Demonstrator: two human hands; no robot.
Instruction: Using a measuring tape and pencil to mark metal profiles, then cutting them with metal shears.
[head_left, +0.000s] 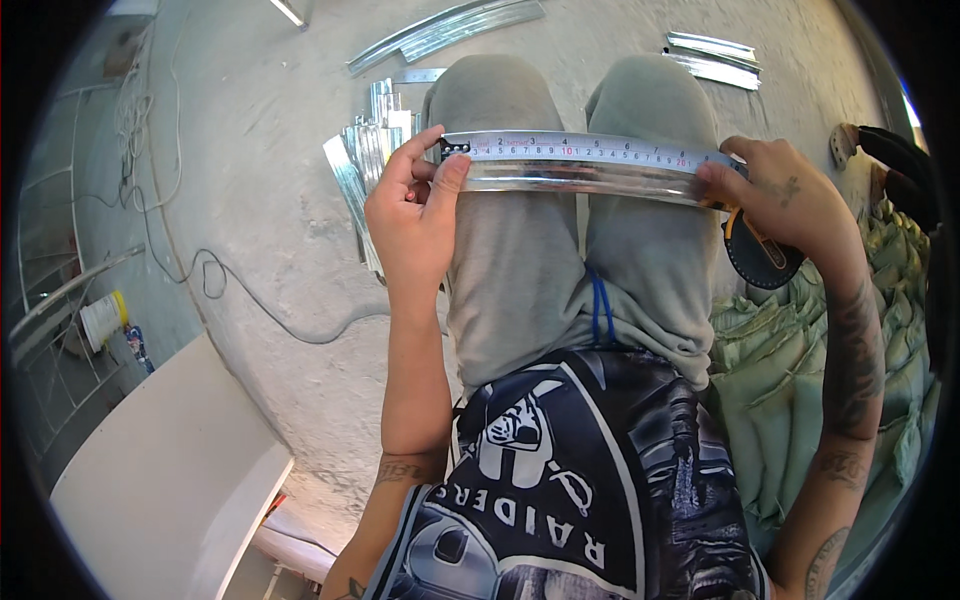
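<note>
A shiny metal strip [570, 180] lies across my bent knees in grey trousers, with a tape measure's extended blade [600, 150] laid along it. My left hand [415, 205] pinches the blade's hooked end against the strip's left end. My right hand [775, 200] grips the blade and strip at the other end, thumb on top. The black-and-yellow tape case [760, 258] hangs just below my right hand, against its palm side.
Loose metal strips [350, 185] lie left of my knees, more [440, 30] ahead and right [710, 75]. Cables [230, 280] cross the dusty floor. A white board [160, 450] and bucket [100, 320] are left; green sacks [760, 400] are piled right.
</note>
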